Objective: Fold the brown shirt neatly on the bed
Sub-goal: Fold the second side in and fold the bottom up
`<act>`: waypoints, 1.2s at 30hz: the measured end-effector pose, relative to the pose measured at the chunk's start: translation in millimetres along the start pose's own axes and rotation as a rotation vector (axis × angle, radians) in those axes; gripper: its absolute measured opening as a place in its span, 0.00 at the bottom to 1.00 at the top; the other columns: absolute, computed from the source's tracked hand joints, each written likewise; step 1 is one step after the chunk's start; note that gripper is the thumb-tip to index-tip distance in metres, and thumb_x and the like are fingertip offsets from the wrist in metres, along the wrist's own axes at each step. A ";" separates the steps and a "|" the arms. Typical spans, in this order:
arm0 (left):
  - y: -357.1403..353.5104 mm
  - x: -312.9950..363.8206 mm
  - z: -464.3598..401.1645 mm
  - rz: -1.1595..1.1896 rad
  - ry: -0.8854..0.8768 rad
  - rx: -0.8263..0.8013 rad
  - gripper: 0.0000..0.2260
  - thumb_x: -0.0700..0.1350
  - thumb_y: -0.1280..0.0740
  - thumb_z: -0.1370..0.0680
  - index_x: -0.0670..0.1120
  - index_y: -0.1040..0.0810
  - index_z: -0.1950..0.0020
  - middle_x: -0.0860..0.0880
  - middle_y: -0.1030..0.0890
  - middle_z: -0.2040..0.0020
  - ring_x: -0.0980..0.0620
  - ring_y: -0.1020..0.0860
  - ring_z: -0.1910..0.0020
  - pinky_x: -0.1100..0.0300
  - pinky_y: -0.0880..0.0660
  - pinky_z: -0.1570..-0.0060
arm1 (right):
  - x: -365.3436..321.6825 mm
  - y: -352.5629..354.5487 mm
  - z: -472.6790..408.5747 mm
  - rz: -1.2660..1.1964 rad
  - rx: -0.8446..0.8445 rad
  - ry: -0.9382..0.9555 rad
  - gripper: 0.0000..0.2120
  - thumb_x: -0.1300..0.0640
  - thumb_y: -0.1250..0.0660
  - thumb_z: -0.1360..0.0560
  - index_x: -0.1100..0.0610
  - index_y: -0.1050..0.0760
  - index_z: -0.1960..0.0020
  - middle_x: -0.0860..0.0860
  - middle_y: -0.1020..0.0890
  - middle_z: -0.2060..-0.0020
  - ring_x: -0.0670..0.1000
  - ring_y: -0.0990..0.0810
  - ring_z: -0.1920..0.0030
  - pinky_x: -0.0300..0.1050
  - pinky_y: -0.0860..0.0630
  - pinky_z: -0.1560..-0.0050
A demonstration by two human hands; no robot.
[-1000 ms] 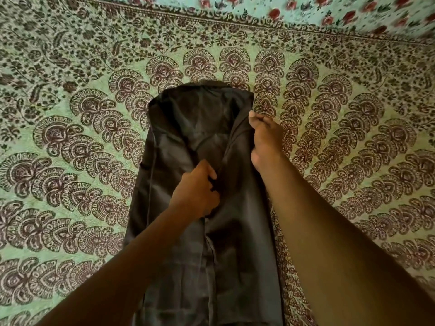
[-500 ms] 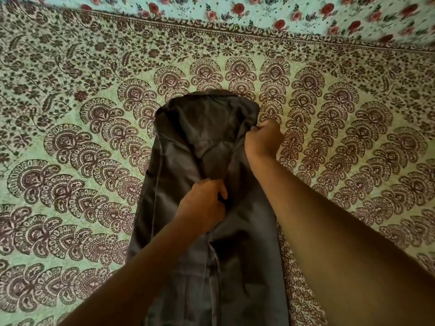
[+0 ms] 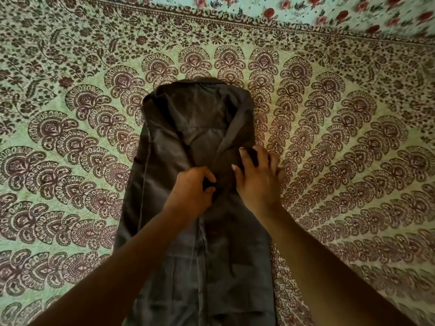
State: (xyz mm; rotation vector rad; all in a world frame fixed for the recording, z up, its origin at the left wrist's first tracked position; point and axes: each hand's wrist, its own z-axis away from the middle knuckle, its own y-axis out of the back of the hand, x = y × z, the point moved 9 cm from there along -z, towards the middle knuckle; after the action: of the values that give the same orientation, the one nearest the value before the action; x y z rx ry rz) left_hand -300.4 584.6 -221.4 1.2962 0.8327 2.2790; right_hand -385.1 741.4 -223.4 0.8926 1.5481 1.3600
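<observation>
Dark brown shirt [image 3: 164, 184] lies lengthwise on bed [image 3: 70, 161], sides folded inward.

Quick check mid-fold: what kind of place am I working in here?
Most likely a bedroom, working on a bed. A green bedspread with a brown paisley print fills the view, a second floral cloth lies at its far edge, and the brown shirt lies on it under both hands.

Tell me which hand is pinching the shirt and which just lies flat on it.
The left hand pinches the brown shirt at its centre front, fingers curled. The right hand rests on it with fingers spread.
</observation>
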 end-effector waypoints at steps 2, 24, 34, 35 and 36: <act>-1.4 2.5 3.5 0.040 0.010 0.018 0.10 0.42 0.27 0.22 0.50 0.19 0.42 0.52 0.19 0.43 0.57 0.23 0.52 0.75 0.30 0.56 | 4.6 -4.1 0.8 0.046 -0.036 -0.007 0.24 0.40 0.43 0.18 0.50 0.27 0.26 0.55 0.30 0.27 0.61 0.31 0.32 0.61 0.31 0.43; -38.0 17.4 68.4 -0.727 -0.349 -0.013 0.31 0.62 0.35 0.23 0.49 0.31 0.23 0.46 0.32 0.26 0.42 0.32 0.27 0.41 0.34 0.31 | -10.4 11.0 138.5 -0.151 0.002 0.351 0.16 0.62 0.31 0.23 0.65 0.21 0.37 0.61 0.22 0.40 0.61 0.23 0.43 0.57 0.21 0.45; -59.3 24.1 130.6 -0.796 -0.427 -0.034 0.30 0.52 0.24 0.32 0.49 0.26 0.32 0.42 0.31 0.30 0.38 0.33 0.34 0.40 0.30 0.41 | -14.5 23.2 242.6 -0.137 0.047 0.306 0.06 0.66 0.30 0.26 0.61 0.19 0.49 0.59 0.21 0.47 0.61 0.23 0.48 0.56 0.24 0.50; -66.1 21.8 142.7 -0.780 -0.437 -0.068 0.29 0.52 0.25 0.32 0.49 0.25 0.32 0.43 0.30 0.32 0.39 0.31 0.36 0.42 0.30 0.41 | -10.8 23.5 250.1 -0.157 0.037 0.270 0.05 0.65 0.29 0.26 0.61 0.20 0.50 0.59 0.21 0.47 0.60 0.23 0.49 0.56 0.23 0.51; -72.4 18.1 153.3 -0.754 -0.433 -0.109 0.29 0.54 0.27 0.30 0.49 0.26 0.30 0.44 0.30 0.31 0.40 0.30 0.34 0.43 0.31 0.39 | -12.2 22.3 258.6 -0.171 0.017 0.283 0.05 0.63 0.29 0.25 0.61 0.20 0.49 0.59 0.21 0.47 0.60 0.24 0.49 0.55 0.22 0.51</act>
State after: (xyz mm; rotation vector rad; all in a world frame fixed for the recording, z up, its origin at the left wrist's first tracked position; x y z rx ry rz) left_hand -173.6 695.8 -197.0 1.1089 0.8342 1.3768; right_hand -140.9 828.7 -207.0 0.5793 1.8072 1.3941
